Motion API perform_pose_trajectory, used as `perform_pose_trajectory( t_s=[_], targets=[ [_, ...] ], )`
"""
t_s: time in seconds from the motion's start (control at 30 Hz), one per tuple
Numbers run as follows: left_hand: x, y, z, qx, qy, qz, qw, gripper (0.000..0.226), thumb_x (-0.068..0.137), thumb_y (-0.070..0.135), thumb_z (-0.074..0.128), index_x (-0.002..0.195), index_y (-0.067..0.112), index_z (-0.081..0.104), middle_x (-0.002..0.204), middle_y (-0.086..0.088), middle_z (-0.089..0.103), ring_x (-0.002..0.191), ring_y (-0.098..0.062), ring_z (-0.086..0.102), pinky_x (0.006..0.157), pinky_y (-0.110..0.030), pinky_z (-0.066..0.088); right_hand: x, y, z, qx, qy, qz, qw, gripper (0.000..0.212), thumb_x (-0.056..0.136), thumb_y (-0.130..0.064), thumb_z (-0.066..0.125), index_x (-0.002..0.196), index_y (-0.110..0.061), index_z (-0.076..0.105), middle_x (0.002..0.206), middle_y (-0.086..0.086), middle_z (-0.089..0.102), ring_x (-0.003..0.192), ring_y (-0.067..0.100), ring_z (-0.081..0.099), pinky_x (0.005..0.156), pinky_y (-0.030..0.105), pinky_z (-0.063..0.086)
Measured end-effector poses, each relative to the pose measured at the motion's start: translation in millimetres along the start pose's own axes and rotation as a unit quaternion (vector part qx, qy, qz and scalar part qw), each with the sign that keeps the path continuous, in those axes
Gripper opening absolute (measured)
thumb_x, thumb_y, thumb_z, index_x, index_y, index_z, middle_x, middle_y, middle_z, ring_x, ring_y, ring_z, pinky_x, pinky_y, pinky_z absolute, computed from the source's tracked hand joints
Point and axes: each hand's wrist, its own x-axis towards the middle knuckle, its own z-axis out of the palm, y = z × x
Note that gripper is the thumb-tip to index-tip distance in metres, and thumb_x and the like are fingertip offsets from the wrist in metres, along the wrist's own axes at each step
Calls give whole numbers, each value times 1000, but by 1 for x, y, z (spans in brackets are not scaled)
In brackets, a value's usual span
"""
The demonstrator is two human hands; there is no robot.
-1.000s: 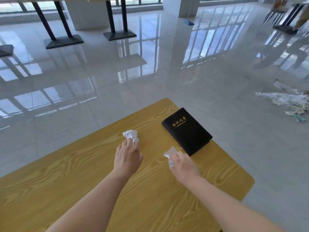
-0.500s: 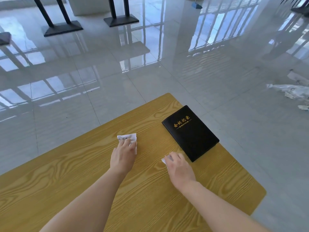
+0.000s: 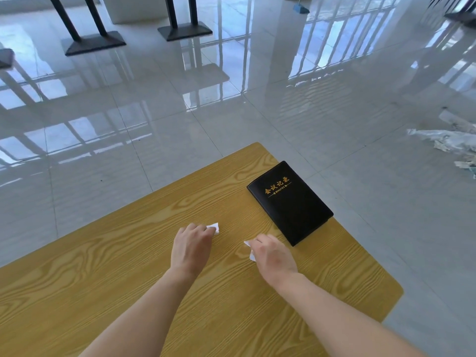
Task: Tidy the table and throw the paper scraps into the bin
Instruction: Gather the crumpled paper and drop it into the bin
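Yellow wood-grain table (image 3: pixel 103 274) fills the lower frame, and both your hands rest on it, each covering a white paper scrap. Your left hand (image 3: pixel 192 244) curls down over one scrap (image 3: pixel 214 228), which peeks out past the fingertips at about one o'clock from the knuckles; whether the fingers pinch it or merely press it to the wood cannot be told. Your right hand (image 3: pixel 273 256) is cupped over the other scrap (image 3: pixel 249 249), whose white edge shows at nine o'clock from the hand (again, grip hidden under the palm). A black notebook (image 3: pixel 289 203) with gold lettering lies at one o'clock from the right hand, near the table's far corner, close to but apart from it. No bin is in view. So the job looks early: both scraps remain on the table, nothing visibly binned, and more litter (image 3: pixel 448 143) lies on the floor at three o'clock.
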Motion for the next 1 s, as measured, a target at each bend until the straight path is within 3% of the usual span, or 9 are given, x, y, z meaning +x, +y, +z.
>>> perform_pose_trajectory(
  t_s=[0.07,0.2,0.43,0.6,0.7,0.8,0.93,1.0],
  targets=[
    [-5,6,-6,0,25,17,1000,28,74,-2,74,90,20,75,59,5,59,55,-18,39,55,-30,29,-3,-1,-3,6,10,-3,1000,28,97,-12,55,123,-15,63,106,0,63,92,16,54,82,28,53],
    [-17,18,-18,-37,51,30,998,38,70,-3,78,102,17,76,58,4,59,54,-22,53,53,-30,37,-14,-5,-11,8,20,0,1000,26,97,-11,56,121,-15,64,101,0,64,87,15,53,77,26,51],
    [-40,32,-37,-71,58,38,995,33,80,-1,70,109,15,74,67,2,65,58,-23,56,51,-33,44,-44,-10,-22,5,32,23,999,18,97,-12,56,111,-15,67,97,-1,63,81,13,48,74,25,50],
    [-60,46,-46,-67,55,50,995,22,85,4,67,101,16,74,61,2,56,54,-20,46,51,-31,33,-68,-12,-30,7,56,48,997,17,97,-14,53,106,-14,68,95,0,62,79,14,47,67,25,44],
    [-71,55,-47,-76,50,61,994,26,89,4,59,106,17,72,66,1,58,60,-22,49,55,-31,33,-84,-13,-32,5,67,65,996,18,96,-10,53,105,-13,68,94,1,61,78,14,45,66,24,37],
    [-80,65,-52,-81,41,77,993,26,91,5,54,106,17,71,70,0,60,65,-24,54,56,-34,40,-102,-12,-35,7,69,84,994,20,98,-11,50,107,-12,68,97,2,62,82,16,49,68,24,39],
    [-88,80,-60,-73,39,91,992,17,89,4,55,88,14,69,64,0,55,60,-24,51,52,-38,45,-124,-5,-41,28,75,117,990,23,99,-11,49,113,-12,67,99,3,62,88,18,54,72,27,48],
    [-89,91,-61,-80,40,102,991,20,91,6,52,96,14,70,68,-1,58,64,-25,54,56,-40,49,-134,1,-47,31,79,132,988,23,99,-12,50,115,-12,67,100,4,62,90,18,55,76,30,52]
  ],
)
